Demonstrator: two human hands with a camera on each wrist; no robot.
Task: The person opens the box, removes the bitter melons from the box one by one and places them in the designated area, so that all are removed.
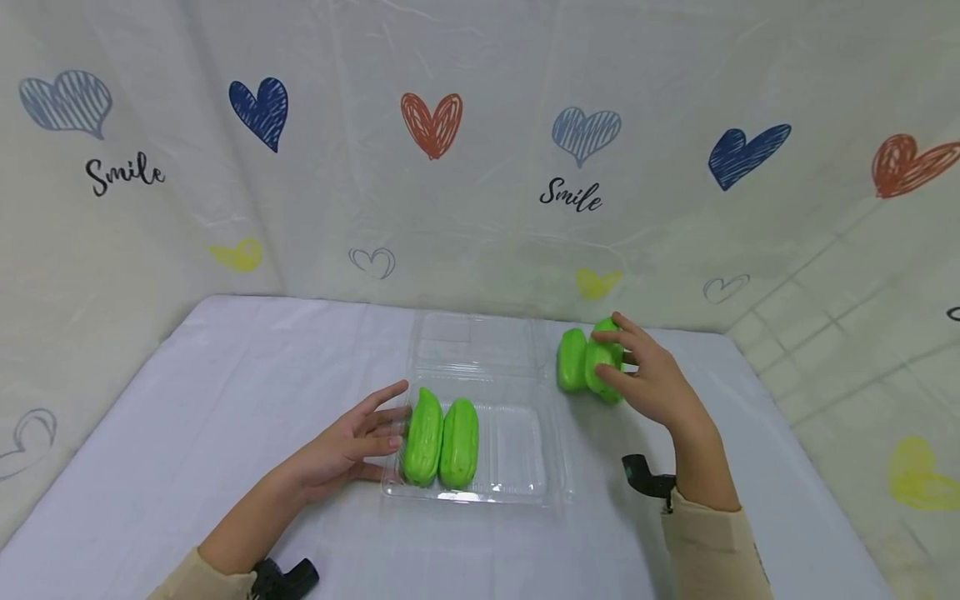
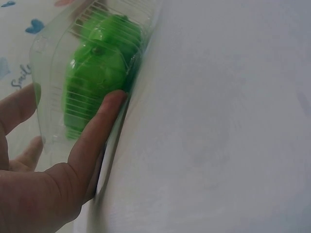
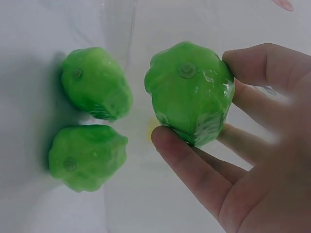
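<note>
A clear plastic clamshell box (image 1: 510, 492) lies with its lid (image 1: 487, 340) folded back. Inside, at its left end, two bright green ridged gourds (image 1: 459, 443) lie side by side. My left hand (image 1: 358, 440) spreads its fairly straight fingers against the box's left wall; the left wrist view shows the thumb (image 2: 95, 133) low along that side. Right of the box, my right hand (image 1: 652, 375) pinches another green gourd (image 3: 189, 92) between thumb and fingers. In the right wrist view it is held up off the cloth, with two more gourds (image 3: 90, 158) lying beside it.
A white cloth (image 1: 300, 358) covers the table. Behind it hangs a pale sheet (image 1: 480, 208) printed with hearts and "Smile". Another gourd (image 1: 572, 360) lies just left of the right hand, near the table's back edge. Black wrist mounts (image 1: 647, 477) sit at both cuffs.
</note>
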